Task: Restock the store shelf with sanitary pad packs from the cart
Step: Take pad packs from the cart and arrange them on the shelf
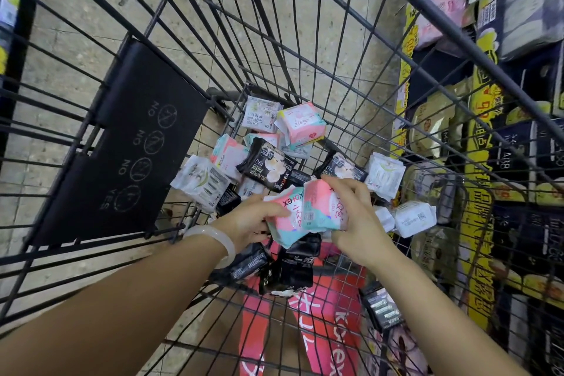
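Both forearms reach down into a black wire cart point(305, 49), seen from above. Nearest in its floor lies a red pack point(329, 323) with white lettering, then a cluster of black packs point(293, 265) under the hands. Left hand point(250, 223), pale bangle point(213, 241) on the wrist, has fingers curled round the near edge of a pink-and-teal pack point(290, 217). Right hand point(357, 223) grips a second pink-and-teal pack point(323, 204) just beside it, thumb on top, fingers wrapped under; the two packs touch and are lifted above the pile. Beyond them: loose pad packs scattered over the cart floor, white packs point(201, 181) left and right, a black 190 pack point(268, 163), a pink pack point(300, 125) at the far end. Folded black child-seat flap point(128, 143) with NO/YES marks on the cart's left wall. Pale tiled floor point(91, 40) shows through the wires. Store shelf point(500, 101) on the right, stocked with dark and gold packs, yellow price strips along its edges
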Tool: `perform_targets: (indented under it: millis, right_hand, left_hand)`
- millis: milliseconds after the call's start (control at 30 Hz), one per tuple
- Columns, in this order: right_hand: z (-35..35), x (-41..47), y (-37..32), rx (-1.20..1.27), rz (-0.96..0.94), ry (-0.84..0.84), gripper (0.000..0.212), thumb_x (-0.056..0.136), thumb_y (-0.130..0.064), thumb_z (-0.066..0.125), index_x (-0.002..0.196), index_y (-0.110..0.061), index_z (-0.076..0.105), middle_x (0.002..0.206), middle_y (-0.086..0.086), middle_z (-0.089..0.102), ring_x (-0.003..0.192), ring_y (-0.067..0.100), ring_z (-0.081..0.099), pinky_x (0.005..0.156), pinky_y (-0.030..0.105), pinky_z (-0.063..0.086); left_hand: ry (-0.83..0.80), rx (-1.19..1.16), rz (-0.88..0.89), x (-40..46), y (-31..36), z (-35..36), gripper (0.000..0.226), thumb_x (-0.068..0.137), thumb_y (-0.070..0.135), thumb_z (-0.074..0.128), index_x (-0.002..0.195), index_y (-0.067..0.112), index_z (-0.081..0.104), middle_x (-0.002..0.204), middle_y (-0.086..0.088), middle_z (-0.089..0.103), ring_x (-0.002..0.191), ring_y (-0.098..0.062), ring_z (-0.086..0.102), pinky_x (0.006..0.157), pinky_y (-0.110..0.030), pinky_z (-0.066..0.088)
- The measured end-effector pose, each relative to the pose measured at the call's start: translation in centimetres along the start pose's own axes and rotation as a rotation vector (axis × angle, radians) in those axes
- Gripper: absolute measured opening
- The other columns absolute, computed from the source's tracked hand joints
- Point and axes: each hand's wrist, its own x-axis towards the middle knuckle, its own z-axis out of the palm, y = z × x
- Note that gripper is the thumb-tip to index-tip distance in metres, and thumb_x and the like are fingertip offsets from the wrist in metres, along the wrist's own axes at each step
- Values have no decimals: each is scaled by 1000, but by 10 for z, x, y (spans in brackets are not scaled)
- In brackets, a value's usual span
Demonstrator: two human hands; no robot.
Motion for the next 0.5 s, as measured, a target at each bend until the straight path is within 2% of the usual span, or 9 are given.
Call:
perform_targets:
  millis: [67, 133, 233, 333, 400, 500]
  right_hand:
    - [1, 2, 0, -31, -33, -27, 97, 66, 19, 56, 127, -50, 24, 123, -9, 26, 109, -5, 29, 87, -1, 28]
    - [1, 2, 0, -68, -60, -41, 98, 65, 18, 56, 133, -45, 23, 126, -11, 25, 111, -8, 27, 86, 3, 27]
    - [0, 1, -3, -57, -31, -24, 89, 69, 15, 59, 141, -27, 26, 124, -14, 25, 111, -3, 28, 87, 12, 26]
    - [-3, 2, -4, -57, -28, 18, 75, 71, 14, 56, 136, -17, 33, 119, -9, 29, 102, -1, 33, 77, 14, 29]
    - [-6, 5, -2, -68, -36, 57, 72, 69, 15, 55, 132, -14, 38, 119, -6, 30, 100, 0, 33, 75, 14, 29]
    - [-12, 5, -2, -66, -1, 76, 74, 67, 14, 56, 132, -18, 40, 120, -6, 28, 101, 5, 34, 76, 21, 31]
  left_hand:
    - [53, 15, 0, 2, -1, 0, 31, 82, 19, 70, 108, 14, 52, 96, -5, 66, 80, -17, 60, 71, -31, 45]
    - [82, 1, -3, 3, -1, 1, 22, 86, 12, 66, 101, 11, 49, 92, -6, 65, 76, -16, 61, 64, -27, 48]
    - [79, -15, -17, 0, -1, 1, 14, 86, 4, 61, 92, 8, 49, 90, -11, 65, 78, -20, 64, 71, -29, 54]
    - [50, -12, -30, -5, -1, -2, 11, 87, 1, 58, 93, 5, 51, 89, -12, 67, 82, -22, 66, 74, -31, 56]
    - [39, -20, -33, -9, -1, -3, 8, 87, -2, 55, 88, 6, 51, 87, -11, 66, 82, -22, 66, 74, -31, 56]
    - [43, -47, -14, -9, -2, -5, 8, 84, 1, 57, 86, 7, 52, 92, -11, 64, 87, -23, 62, 83, -34, 50]
